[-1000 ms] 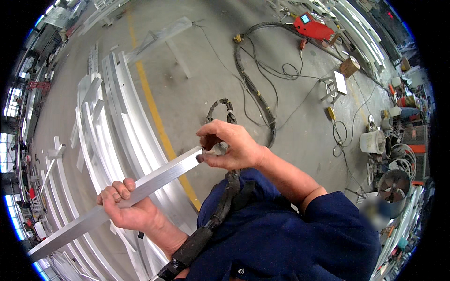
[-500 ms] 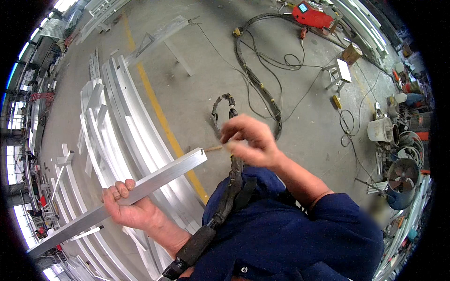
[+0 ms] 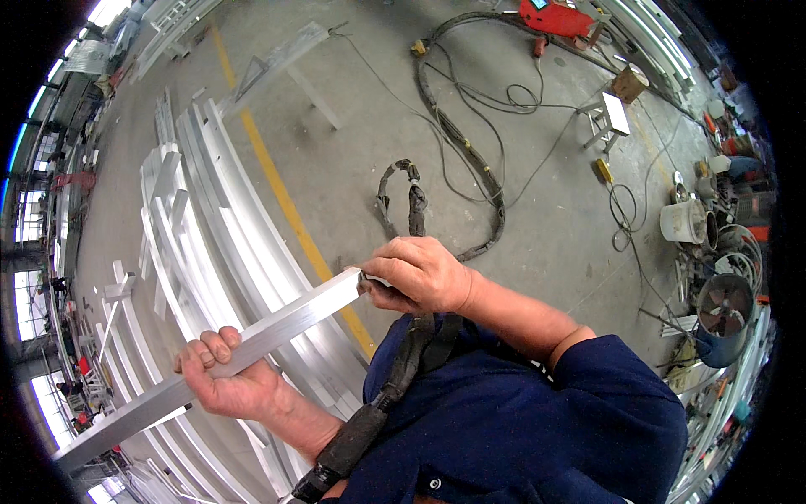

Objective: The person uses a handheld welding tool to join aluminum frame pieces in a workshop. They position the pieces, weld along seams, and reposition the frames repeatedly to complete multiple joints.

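A long silvery square metal tube (image 3: pixel 290 323) slants across in front of me, from the lower left up toward the middle. My left hand (image 3: pixel 231 378) is wrapped round it from below, fingers curled over the far side. My right hand (image 3: pixel 420 275) is closed at the tube's upper right end, fingertips and thumb against the end. The fingers partly cover the tube's opening, and whether anything small is between them is hidden. A thick black wrapped cable (image 3: pixel 403 365) runs along my left arm and passes behind my right hand.
Long metal profiles (image 3: pixel 252 227) lie stacked on the left beside a yellow floor line (image 3: pixel 273 176). Cables (image 3: pixel 457 126) loop across the floor ahead to a red machine (image 3: pixel 556 17). To the right stand a small white stool (image 3: pixel 611 113), a white bucket (image 3: pixel 682 221) and a fan (image 3: pixel 724 307).
My right hand has come down and left from above the tube's end, and its fingers have closed onto that end. The left hand and the tube have barely moved.
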Demonstrator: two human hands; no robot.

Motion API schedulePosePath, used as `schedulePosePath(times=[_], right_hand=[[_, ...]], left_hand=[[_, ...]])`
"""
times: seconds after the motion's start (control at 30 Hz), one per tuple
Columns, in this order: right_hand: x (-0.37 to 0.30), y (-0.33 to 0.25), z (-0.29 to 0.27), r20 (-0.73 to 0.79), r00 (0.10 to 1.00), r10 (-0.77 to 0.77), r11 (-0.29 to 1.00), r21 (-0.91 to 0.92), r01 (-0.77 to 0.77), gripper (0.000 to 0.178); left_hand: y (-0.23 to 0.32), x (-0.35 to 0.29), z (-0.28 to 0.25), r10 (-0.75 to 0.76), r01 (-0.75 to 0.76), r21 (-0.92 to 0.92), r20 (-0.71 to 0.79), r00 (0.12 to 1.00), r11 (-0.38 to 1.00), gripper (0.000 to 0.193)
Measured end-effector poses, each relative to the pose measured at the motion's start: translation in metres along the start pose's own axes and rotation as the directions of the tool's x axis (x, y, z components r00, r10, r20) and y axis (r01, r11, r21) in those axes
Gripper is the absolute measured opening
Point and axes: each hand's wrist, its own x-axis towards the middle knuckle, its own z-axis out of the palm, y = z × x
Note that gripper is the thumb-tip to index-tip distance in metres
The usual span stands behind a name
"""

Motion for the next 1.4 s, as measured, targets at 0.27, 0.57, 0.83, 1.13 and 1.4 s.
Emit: schedulePosePath(times=[0.27, 0.57, 0.83, 1.13, 1.4], right_hand=[[0.007, 0.038, -0.026, 0.004, 0.824, 0.567, 0.790, 0.282, -0.545, 0.013], [-0.016, 0.006, -0.007, 0.420, 0.784, 0.456, 0.331, 0.739, -0.588, 0.022], [-0.002, 0.011, 0.004, 0.587, 0.594, 0.551, -0.131, 0.763, -0.633, 0.024], [-0.036, 0.020, 0.012, 0.641, 0.431, 0.635, 0.287, 0.322, -0.902, 0.038], [-0.044, -0.027, 0.028, 0.794, 0.606, 0.046, 0.629, 0.448, -0.635, 0.038]], left_hand=[[0.008, 0.005, -0.002, -0.047, 0.051, 0.090, -0.045, 0.998, 0.995, 0.017], [0.001, 0.009, 0.010, -0.027, 0.040, 0.103, -0.124, 0.992, 0.994, 0.020], [0.001, 0.017, 0.002, -0.141, 0.141, 0.003, 0.021, 0.990, 0.990, 0.024], [-0.001, 0.017, 0.000, -0.122, 0.122, -0.007, -0.010, 0.993, 0.993, 0.026], [-0.004, 0.016, 0.012, 0.014, 0.021, 0.171, -0.196, 0.981, 0.985, 0.024]])
